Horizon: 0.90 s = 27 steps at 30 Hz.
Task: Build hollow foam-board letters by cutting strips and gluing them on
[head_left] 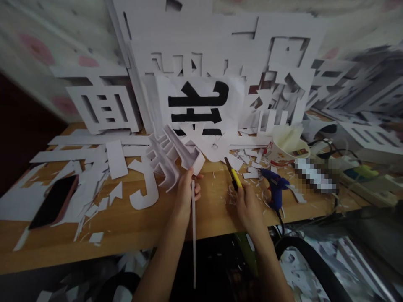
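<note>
My left hand (pixel 188 188) is closed round the lower edge of a white foam-board letter piece (pixel 197 161) with raised side walls. From those same fingers a long thin white strip (pixel 194 235) hangs down past the table edge. I cannot tell whether the strip is joined to the letter. My right hand (pixel 248 203) grips a yellow and black utility knife (pixel 234 174), its blade end pointing up and left, apart from the letter. A blue glue gun (pixel 275 188) lies just right of that hand. Left of my left hand is a flat white curved cutout (pixel 146 191).
A sheet with black printed strokes (pixel 197 100) leans against cut white boards (pixel 201 29) at the back. A phone (pixel 55 199) lies at left among scraps. On the right stand a paper tub (pixel 286 147) and a power strip (pixel 371 184) with cables.
</note>
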Motion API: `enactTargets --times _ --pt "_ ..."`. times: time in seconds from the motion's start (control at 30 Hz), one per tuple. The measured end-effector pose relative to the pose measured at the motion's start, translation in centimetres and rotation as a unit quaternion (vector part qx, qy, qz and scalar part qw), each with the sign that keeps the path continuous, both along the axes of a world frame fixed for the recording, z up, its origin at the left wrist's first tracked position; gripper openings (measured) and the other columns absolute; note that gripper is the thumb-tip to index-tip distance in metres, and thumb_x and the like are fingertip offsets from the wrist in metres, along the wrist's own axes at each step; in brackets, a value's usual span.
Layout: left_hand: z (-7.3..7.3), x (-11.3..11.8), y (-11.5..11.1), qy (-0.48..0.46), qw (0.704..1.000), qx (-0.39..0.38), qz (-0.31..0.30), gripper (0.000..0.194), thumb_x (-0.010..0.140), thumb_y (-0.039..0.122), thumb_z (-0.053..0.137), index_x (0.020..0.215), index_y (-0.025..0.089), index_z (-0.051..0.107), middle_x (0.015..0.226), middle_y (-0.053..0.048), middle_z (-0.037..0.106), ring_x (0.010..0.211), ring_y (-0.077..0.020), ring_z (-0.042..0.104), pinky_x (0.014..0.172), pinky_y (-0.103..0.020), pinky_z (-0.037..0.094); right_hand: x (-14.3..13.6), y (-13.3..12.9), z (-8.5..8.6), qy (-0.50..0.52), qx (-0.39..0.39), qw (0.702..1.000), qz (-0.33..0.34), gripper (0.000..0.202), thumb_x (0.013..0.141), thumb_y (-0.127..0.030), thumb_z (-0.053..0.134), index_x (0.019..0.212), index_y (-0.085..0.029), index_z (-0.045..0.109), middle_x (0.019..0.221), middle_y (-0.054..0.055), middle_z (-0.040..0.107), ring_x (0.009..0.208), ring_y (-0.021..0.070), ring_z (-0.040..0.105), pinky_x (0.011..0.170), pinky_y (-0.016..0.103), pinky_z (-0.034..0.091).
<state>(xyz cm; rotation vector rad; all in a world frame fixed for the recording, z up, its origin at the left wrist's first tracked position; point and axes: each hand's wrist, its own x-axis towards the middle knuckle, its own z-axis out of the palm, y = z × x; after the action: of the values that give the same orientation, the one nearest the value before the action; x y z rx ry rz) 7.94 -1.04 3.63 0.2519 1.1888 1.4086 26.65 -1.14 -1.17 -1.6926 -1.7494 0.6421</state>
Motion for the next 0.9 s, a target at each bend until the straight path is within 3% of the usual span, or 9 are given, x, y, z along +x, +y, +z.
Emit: enactTargets --times 0.13,0.3,0.57,0.77,0.9 --pt "-0.7 2.4 1.9 0.002 1.0 -0.019 0.012 0.028 0.081 0.044 0.062 0.078 0.018 0.052 0.071 0.003 0.06 0.034 -0.0016 0.033 0.029 -0.017 0.018 0.2 -1.7 2.0 0.15 0.011 0.988 -0.027 0.038 0.095 -0.052 0.043 0.113 -0.02 0.054 0.093 0.008 0.066 0.085 0.025 0.063 0.075 0.037 0.051" --pt "-1.2 4.8 2.8 0.001 0.999 -0.034 0.03 0.027 0.08 0.041 0.064 0.079 0.017 0.053 0.07 0.003 0.057 0.037 -0.0019 0.037 0.033 -0.016 0.019 0.7 -3.1 3.8 0.266 -0.066 0.962 0.0 0.041 0.082 -0.055 0.067 0.106 -0.021 0.065 0.095 0.006 0.07 0.088 0.0245 0.065 0.076 0.033 0.053" --pt "-1.7 5.7 2.1 0.003 0.997 -0.049 0.065 0.03 0.072 0.04 0.068 0.084 0.017 0.053 0.074 0.003 0.058 0.041 -0.0016 0.037 0.032 -0.015 0.02 1.3 -1.8 1.1 0.3 -0.083 0.949 -0.048 0.036 0.08 -0.052 0.071 0.094 -0.02 0.067 0.083 0.003 0.068 0.076 0.021 0.062 0.07 0.03 0.051" --pt "-1.6 3.9 0.2 0.063 0.994 -0.063 0.06 0.045 0.061 0.042 0.078 0.09 0.018 0.053 0.078 0.002 0.06 0.042 -0.0023 0.038 0.029 -0.014 0.021 1.6 -0.7 0.3 0.31 -0.07 0.944 -0.089 0.035 0.081 -0.052 0.068 0.094 -0.02 0.065 0.081 0.003 0.066 0.072 0.021 0.062 0.065 0.03 0.051" --pt "-1.8 2.0 0.8 0.108 0.992 -0.054 0.04 0.05 0.059 0.041 0.08 0.093 0.021 0.051 0.082 0.005 0.059 0.041 -0.002 0.038 0.027 -0.014 0.022 1.2 -0.3 0.1 0.295 -0.045 0.95 -0.092 0.029 0.08 -0.047 0.068 0.091 -0.021 0.066 0.08 0.004 0.067 0.072 0.0216 0.062 0.066 0.031 0.052"
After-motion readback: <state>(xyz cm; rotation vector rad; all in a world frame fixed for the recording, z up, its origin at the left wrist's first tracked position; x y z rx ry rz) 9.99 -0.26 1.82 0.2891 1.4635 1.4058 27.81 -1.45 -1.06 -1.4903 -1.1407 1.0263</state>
